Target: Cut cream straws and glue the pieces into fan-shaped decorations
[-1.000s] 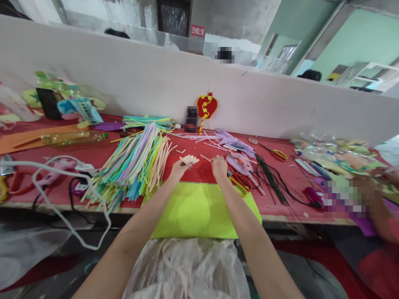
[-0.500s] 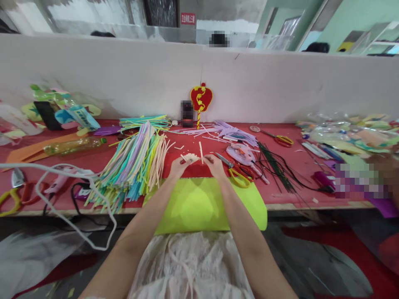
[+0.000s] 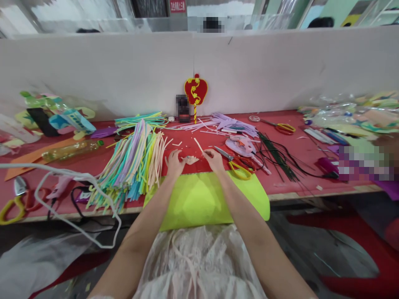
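My left hand point(image 3: 175, 162) is over the red tabletop with its fingers bent. Its thumb meets the left end of a small cream fan-shaped piece point(image 3: 192, 160), which it seems to pinch; the contact is small and partly hidden. To the right, my right hand point(image 3: 214, 160) pinches the lower end of a short cream pipe cleaner point(image 3: 198, 144), which slants up to the left. A bright yellow-green sheet point(image 3: 199, 199) lies under my forearms along the table edge. Close to my right hand lie scissors point(image 3: 238, 166) with yellow and red handles.
A big bundle of pastel pipe cleaners point(image 3: 131, 162) lies left, with purple ones point(image 3: 232, 124) behind. A red apple-shaped ornament point(image 3: 195, 90) stands by the partition. A pink glue gun point(image 3: 246, 145), dark green stems point(image 3: 276, 160) and a cable lie right. A white looped cord point(image 3: 116, 232) hangs left.
The cream pipe cleaner in my right hand has tilted from nearly upright to leaning left. The cream fan-shaped piece by my left hand has turned a little. The whole view has shifted slightly.
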A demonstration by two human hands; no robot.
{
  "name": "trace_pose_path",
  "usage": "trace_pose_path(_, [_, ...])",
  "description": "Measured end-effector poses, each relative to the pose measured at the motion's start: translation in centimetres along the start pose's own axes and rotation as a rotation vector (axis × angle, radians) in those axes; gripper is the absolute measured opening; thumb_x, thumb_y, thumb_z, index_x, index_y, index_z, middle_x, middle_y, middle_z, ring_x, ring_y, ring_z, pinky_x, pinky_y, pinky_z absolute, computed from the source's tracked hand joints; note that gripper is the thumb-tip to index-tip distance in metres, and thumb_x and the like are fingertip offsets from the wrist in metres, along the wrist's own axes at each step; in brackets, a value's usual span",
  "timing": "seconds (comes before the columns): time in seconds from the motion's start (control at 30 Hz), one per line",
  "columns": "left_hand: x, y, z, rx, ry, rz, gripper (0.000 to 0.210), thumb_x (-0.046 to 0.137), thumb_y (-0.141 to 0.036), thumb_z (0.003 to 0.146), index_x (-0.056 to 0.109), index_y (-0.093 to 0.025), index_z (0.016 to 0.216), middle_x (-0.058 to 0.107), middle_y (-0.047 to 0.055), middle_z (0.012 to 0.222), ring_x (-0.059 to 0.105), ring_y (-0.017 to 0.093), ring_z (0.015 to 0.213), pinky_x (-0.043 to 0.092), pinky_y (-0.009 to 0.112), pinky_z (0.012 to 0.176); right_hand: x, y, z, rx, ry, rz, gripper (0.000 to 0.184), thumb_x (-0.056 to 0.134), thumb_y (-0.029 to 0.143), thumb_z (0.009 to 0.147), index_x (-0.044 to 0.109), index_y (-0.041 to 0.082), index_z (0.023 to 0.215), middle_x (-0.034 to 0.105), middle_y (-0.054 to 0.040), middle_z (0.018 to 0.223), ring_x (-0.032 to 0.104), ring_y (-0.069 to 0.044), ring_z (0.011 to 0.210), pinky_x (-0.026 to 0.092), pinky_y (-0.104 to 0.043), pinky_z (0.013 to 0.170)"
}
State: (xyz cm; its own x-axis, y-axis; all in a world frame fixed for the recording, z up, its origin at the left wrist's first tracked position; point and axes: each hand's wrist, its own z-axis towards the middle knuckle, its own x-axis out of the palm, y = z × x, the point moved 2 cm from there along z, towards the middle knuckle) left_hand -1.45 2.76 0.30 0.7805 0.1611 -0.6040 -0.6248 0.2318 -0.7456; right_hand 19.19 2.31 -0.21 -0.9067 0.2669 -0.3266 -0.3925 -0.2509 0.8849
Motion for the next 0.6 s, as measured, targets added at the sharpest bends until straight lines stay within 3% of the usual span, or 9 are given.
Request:
trace_pose_path(0.1, [-0.7,0.6,0.4,0.03,-0.053,0.082,0.022,0.051,-0.022,0.081,0.066,-0.021,0.098,0.055,0.009,0.124,0.045,0.027,0.12,0.02,0.048,0.109,0.1,-0.3,-0.1,-0.06,-0.007,-0.047,0.025,0.051,0.035,0.081,0.065,0.017,0.09,0.068,-0.0054,0.091,0.062,-0.017,0.083,0.046,-0.03,0.083])
trace_pose_path(0.2, [-0.8,1.1,0.6,0.086,0.033,0.115,0.021,0.056,-0.016,0.077,0.068,-0.022,0.092,0.058,0.008,0.118,0.047,0.025,0.117,0.027,0.044,0.105,0.1,-0.4,-0.2,-0.114,-0.03,-0.164,0.023,0.05,0.031,0.083,0.066,0.018,0.093,0.067,-0.0063,0.092,0.06,-0.018,0.086,0.045,-0.031,0.085])
trace_pose_path(0.4, [-0.6,1.3,0.7,0.054,0.056,0.127,0.019,0.063,-0.018,0.072,0.069,-0.023,0.09,0.056,0.008,0.121,0.043,0.029,0.121,0.022,0.05,0.106,0.1,0.0,-0.5,-0.149,-0.029,-0.428,0.023,0.051,0.029,0.085,0.069,0.019,0.096,0.063,-0.0095,0.095,0.054,-0.023,0.095,0.04,-0.037,0.09])
trace_pose_path(0.6, [-0.4,1.6,1.0,0.031,0.052,0.131,0.015,0.065,-0.021,0.071,0.07,-0.023,0.085,0.056,0.007,0.121,0.041,0.029,0.122,0.021,0.049,0.107,0.5,0.6,-0.8,-0.23,-0.041,-0.483,0.025,0.052,0.035,0.086,0.07,0.022,0.098,0.058,-0.0081,0.101,0.049,-0.022,0.098,0.039,-0.034,0.092])
